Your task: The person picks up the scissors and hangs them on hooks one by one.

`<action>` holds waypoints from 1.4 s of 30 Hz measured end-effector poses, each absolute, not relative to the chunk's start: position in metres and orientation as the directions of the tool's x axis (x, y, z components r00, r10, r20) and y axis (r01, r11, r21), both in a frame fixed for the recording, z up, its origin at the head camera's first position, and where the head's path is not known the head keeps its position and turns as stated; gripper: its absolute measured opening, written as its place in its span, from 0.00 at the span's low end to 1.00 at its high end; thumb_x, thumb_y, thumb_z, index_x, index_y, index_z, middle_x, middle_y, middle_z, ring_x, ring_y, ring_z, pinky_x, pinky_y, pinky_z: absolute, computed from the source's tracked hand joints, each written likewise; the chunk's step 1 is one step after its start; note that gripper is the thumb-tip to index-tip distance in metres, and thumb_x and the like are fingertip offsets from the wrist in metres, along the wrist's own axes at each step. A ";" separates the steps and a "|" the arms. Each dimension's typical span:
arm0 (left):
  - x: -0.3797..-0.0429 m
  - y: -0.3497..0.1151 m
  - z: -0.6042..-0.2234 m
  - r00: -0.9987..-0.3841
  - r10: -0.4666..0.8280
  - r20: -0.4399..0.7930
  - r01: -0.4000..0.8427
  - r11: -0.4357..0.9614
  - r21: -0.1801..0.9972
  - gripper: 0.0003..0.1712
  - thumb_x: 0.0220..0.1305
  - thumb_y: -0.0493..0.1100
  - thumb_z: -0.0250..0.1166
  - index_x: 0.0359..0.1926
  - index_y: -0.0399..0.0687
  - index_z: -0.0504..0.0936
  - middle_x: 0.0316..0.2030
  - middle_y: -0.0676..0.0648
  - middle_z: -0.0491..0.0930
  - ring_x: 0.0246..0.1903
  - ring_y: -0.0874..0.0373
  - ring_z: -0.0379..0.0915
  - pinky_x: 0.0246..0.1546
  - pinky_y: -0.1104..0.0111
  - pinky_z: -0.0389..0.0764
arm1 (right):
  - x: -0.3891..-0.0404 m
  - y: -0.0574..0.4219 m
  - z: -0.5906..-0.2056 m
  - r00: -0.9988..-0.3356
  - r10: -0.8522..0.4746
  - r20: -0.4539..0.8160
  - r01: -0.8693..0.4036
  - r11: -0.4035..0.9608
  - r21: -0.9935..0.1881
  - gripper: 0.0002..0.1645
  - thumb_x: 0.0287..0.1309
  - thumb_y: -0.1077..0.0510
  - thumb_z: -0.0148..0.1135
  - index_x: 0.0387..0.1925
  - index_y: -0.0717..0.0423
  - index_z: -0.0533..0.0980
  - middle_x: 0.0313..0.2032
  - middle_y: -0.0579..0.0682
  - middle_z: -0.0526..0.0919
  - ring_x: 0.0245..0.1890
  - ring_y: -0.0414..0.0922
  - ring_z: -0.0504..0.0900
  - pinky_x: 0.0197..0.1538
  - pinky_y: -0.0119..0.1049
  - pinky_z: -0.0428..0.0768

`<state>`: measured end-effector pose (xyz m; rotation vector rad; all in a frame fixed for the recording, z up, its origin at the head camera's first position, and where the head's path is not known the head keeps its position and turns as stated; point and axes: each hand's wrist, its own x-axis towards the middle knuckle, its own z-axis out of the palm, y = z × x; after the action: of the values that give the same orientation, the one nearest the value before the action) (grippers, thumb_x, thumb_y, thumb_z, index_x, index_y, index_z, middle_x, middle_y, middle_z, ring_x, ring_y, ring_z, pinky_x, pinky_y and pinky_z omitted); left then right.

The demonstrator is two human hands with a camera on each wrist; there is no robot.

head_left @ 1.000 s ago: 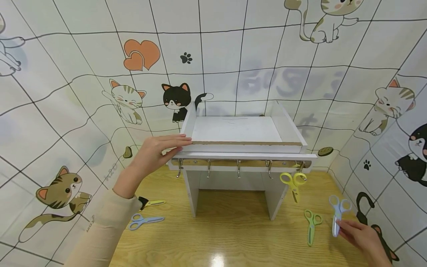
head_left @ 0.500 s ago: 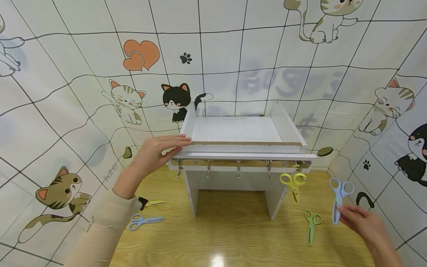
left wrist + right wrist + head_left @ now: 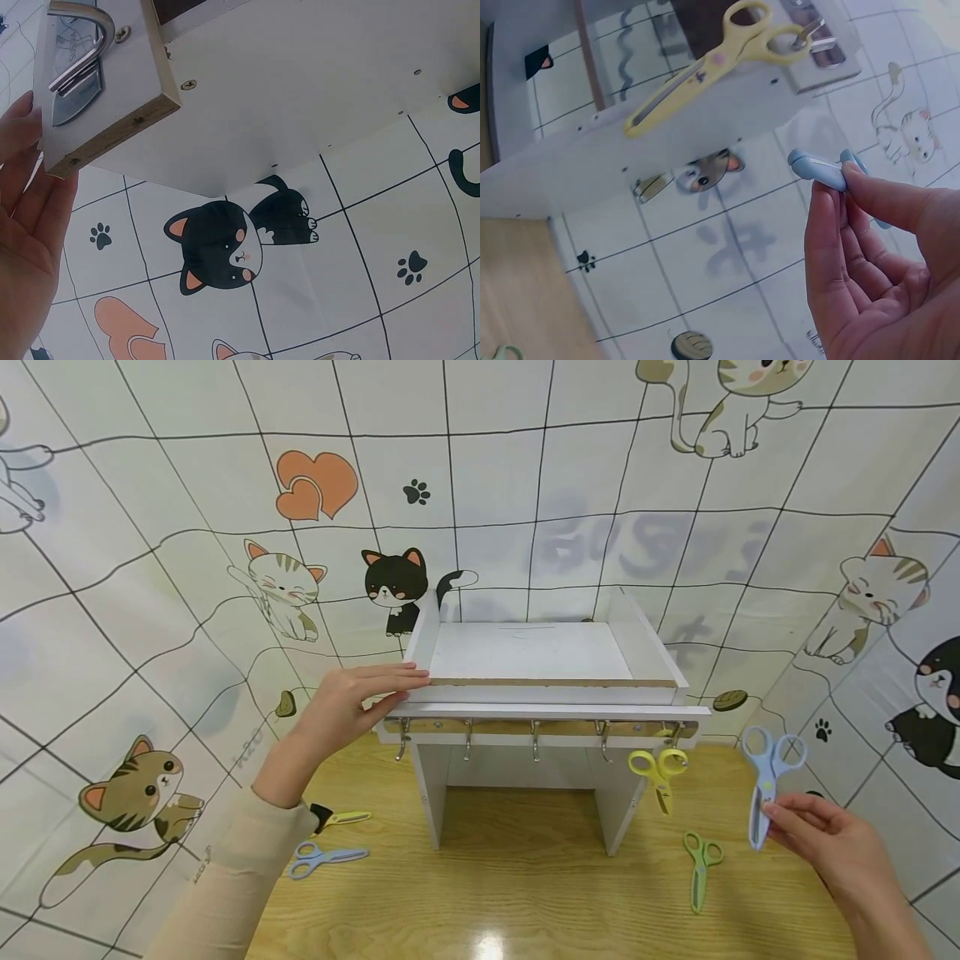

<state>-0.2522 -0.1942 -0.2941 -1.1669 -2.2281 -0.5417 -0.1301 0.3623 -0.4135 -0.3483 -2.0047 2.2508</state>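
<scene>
At the right, my right hand (image 3: 840, 847) pinches a pair of blue scissors (image 3: 763, 781) by the blades, handle loops up, above the table. In the right wrist view the thumb and fingertips grip the blue scissors (image 3: 821, 171) from both sides. My left hand (image 3: 348, 697) rests with straight fingers on the front left corner of a white shelf (image 3: 540, 693). Several metal hooks (image 3: 536, 739) line the shelf's front rail. Yellow scissors (image 3: 662, 768) hang by a loop from the rightmost hook; the right wrist view shows these yellow scissors (image 3: 705, 71) too.
Green scissors (image 3: 699, 868) lie on the wooden table (image 3: 525, 893) right of the shelf. Another blue pair of scissors (image 3: 322, 858) and a yellow pair of scissors (image 3: 348, 817) lie at the left, near my left forearm. A cat-patterned cloth (image 3: 495, 468) surrounds the table.
My right hand has lifted the blue scissors up from low over the table at the right, loops staying uppermost. The left hand stays on the shelf corner.
</scene>
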 end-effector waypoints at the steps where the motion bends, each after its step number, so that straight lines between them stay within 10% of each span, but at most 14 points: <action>1: -0.252 -0.194 -0.294 -0.464 0.610 0.642 0.837 0.540 0.090 0.24 0.59 0.30 0.70 0.56 0.51 0.85 0.55 0.49 0.85 0.57 0.50 0.82 0.54 0.54 0.83 | -0.129 0.360 -0.411 -0.969 0.232 -0.081 0.056 -0.114 -0.992 0.10 0.60 0.67 0.66 0.30 0.48 0.84 0.28 0.38 0.87 0.29 0.34 0.87 0.34 0.28 0.86; 42: -0.253 -0.194 -0.296 -0.445 0.612 0.654 0.844 0.531 0.078 0.24 0.59 0.29 0.70 0.56 0.50 0.85 0.54 0.49 0.86 0.56 0.50 0.82 0.53 0.55 0.83 | -0.119 0.285 -0.368 -0.989 -0.037 0.141 -0.145 0.207 -0.967 0.09 0.64 0.70 0.61 0.37 0.54 0.81 0.31 0.40 0.87 0.30 0.37 0.86 0.36 0.29 0.85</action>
<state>-0.2526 -0.1938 -0.2956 -1.1764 -2.2047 -0.5375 -0.1193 0.2854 -0.3675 0.1801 -2.3722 1.9171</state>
